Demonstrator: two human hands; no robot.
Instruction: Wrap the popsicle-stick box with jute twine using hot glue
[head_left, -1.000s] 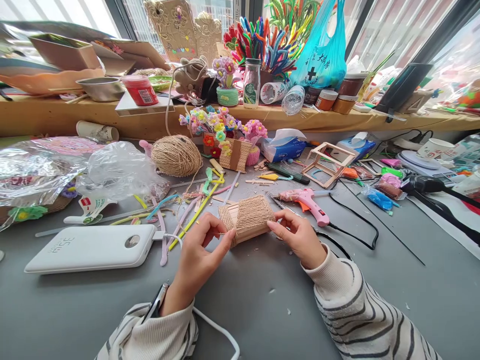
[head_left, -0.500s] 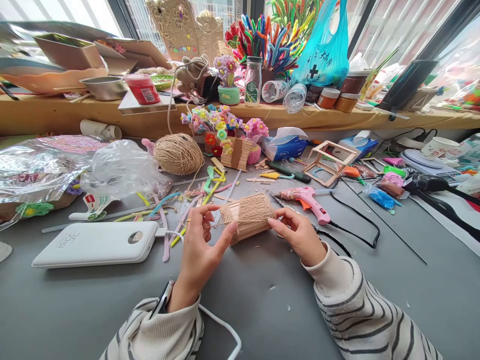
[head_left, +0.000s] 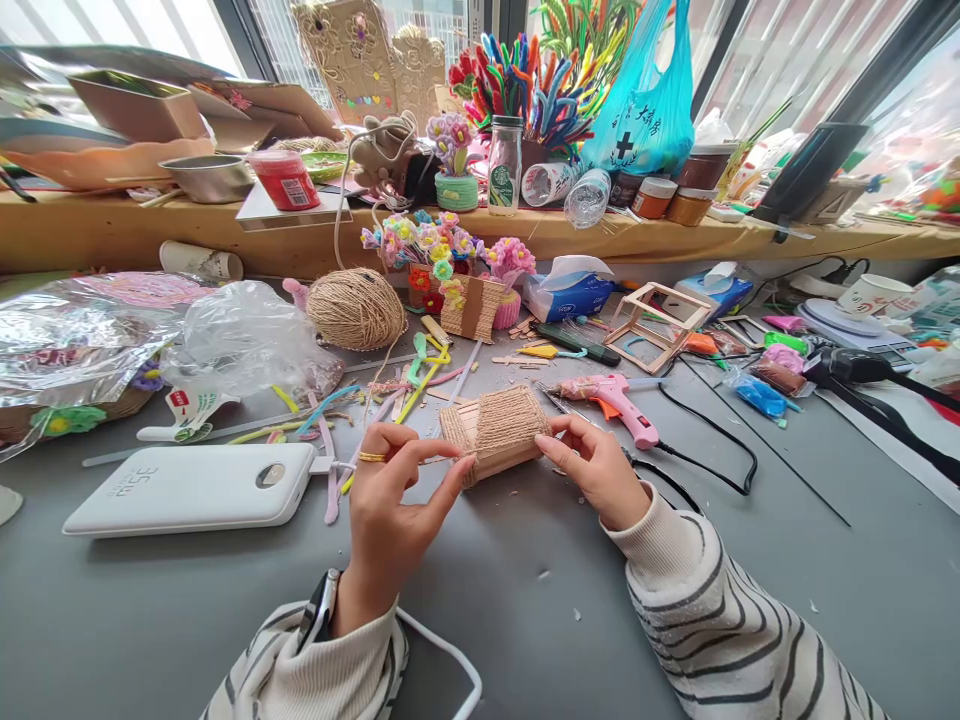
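A small wooden-stick box wrapped in jute twine [head_left: 496, 432] sits just above the grey table in front of me. My right hand [head_left: 592, 468] grips its right end with thumb and fingers. My left hand [head_left: 394, 500], wearing a gold ring, pinches the twine strand at the box's left end, thumb against the box. The strand runs up to a ball of jute twine [head_left: 355, 308] farther back on the left.
A white power bank [head_left: 191, 488] lies at the left with its cable by my left wrist. A pink glue gun [head_left: 615, 398] with a black cord lies to the right. Pipe cleaners, plastic bags, a stick frame [head_left: 654, 322] and clutter fill the back and the shelf.
My left hand has turned and shifted slightly left, fingers curling round the twine so its back and ring now show. The wrapped box and right hand have barely moved.
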